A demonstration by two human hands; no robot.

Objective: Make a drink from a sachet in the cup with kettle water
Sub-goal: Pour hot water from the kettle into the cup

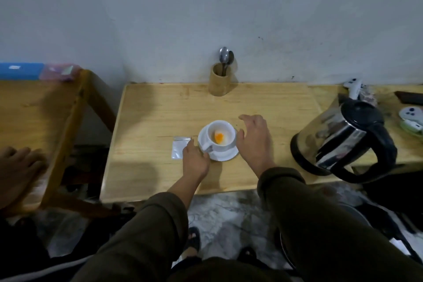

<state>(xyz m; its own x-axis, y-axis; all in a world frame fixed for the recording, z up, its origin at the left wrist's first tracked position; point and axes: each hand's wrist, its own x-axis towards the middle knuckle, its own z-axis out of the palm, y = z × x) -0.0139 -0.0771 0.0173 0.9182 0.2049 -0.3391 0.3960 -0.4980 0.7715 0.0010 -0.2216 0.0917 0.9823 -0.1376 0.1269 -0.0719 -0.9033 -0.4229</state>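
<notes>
A white cup [220,136] with orange powder at its bottom stands on a white saucer [225,155] in the middle of the wooden table [160,117]. A silver sachet [179,149] lies flat just left of the saucer. My left hand [194,161] rests on the table between sachet and saucer, fingers touching the sachet's edge and close to the cup's handle. My right hand [254,137] hovers open just right of the cup, fingers spread, holding nothing. A steel kettle [343,139] with a black handle stands at the right end of the table.
A bamboo holder [219,82] with spoons [225,56] stands against the wall behind the cup. Another person's hand [18,167] rests on a wooden table [34,110] to the left. Game controllers [410,114] and small items lie far right.
</notes>
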